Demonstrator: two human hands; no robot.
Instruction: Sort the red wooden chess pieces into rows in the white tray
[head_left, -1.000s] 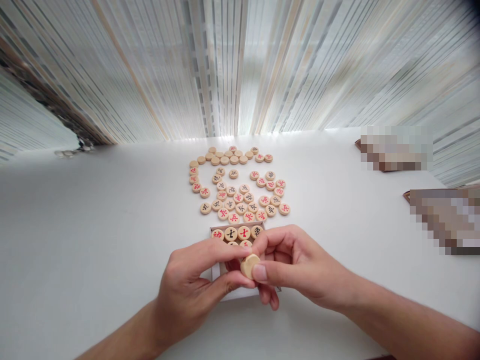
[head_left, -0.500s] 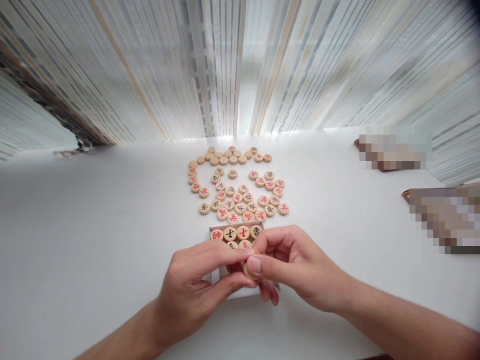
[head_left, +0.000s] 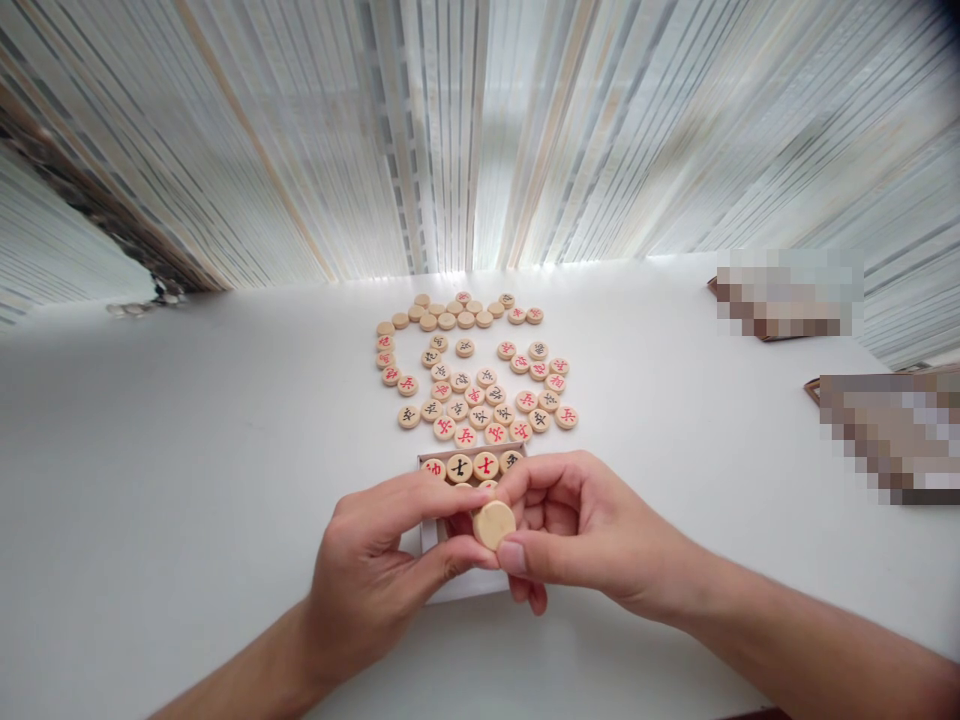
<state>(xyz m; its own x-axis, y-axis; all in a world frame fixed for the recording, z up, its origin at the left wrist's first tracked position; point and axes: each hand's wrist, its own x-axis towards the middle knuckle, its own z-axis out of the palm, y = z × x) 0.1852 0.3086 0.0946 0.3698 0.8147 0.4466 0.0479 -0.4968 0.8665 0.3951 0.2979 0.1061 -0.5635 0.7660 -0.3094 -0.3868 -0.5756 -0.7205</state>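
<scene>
A round wooden Chinese chess piece (head_left: 496, 525), its blank face showing, is pinched between the fingertips of both hands. My left hand (head_left: 382, 565) closes on its left side with thumb and forefinger. From the right, my right hand (head_left: 592, 535) grips it with thumb and curled fingers. Just beneath lies a shallow box (head_left: 471, 585), partly covered by my hands. Along the box's far side sits a row of pieces, among them a black-marked piece (head_left: 460, 467) and a red-marked piece (head_left: 486, 465). The second row is mostly hidden.
Beyond the box, many loose chess pieces (head_left: 480, 417) spread over the white table (head_left: 225, 450), some blank side up. Two blurred framed objects (head_left: 787, 300) stand at the right. A striped curtain (head_left: 450, 130) hangs along the table's far edge.
The held piece has turned so its blank round face now shows more fully. Both hands have shifted slightly around it. The loose pieces on the table have stayed put.
</scene>
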